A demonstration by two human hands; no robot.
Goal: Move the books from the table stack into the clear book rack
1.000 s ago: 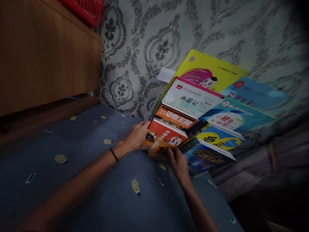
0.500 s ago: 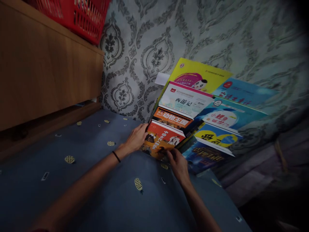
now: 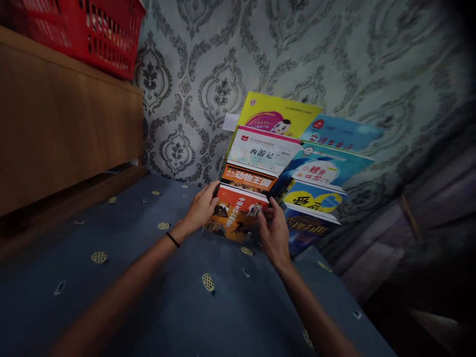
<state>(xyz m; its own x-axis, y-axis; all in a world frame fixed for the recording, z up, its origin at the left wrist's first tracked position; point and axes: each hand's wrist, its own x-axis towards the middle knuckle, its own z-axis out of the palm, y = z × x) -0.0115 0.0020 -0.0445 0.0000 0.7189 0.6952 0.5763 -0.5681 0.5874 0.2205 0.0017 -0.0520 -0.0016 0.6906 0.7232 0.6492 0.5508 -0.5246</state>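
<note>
An orange-red picture book (image 3: 238, 213) leans at the front of a stepped row of books against the wall. My left hand (image 3: 204, 204) grips its left edge; a thin dark band circles the wrist. At the right edge my right hand (image 3: 274, 230) has its thumb over the cover and its fingers at the side, closed on the same book. Behind it rise an orange animal book (image 3: 247, 179), a white book (image 3: 260, 153) with a pink top edge and a yellow book (image 3: 297, 109). The fingertips behind the edges are partly hidden.
On the right stands a second row: a dark blue book (image 3: 305, 230), a yellow-and-blue one (image 3: 316, 198), a teal one (image 3: 334, 166) and a light blue one (image 3: 345, 134). A wooden cabinet (image 3: 70, 119) bears a red basket (image 3: 111, 37). Blue pineapple-print cloth (image 3: 148, 297) lies below.
My right hand has moved up from the lower right corner of the orange-red book to its right edge. My left hand stays at the left edge. The view has shifted right.
</note>
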